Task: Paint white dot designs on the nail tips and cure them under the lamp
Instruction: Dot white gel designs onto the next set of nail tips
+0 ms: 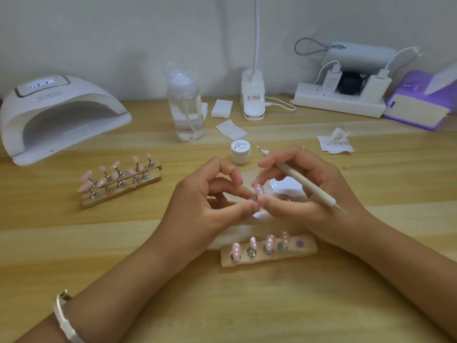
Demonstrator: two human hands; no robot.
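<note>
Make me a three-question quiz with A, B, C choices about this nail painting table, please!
1. Where on the table is the curing lamp? A far left; B far right; C front middle.
2. How many dotted nail tips stand on the near holder? A two; B four; C six.
3. What is the right hand doing? A lying flat; B holding the dotting pen; C lifting the lamp.
Answers: 1 A, it sits at the table's back left. 2 B, four tips stand there, with one slot bare. 3 B, its fingers curl round the pen.
</note>
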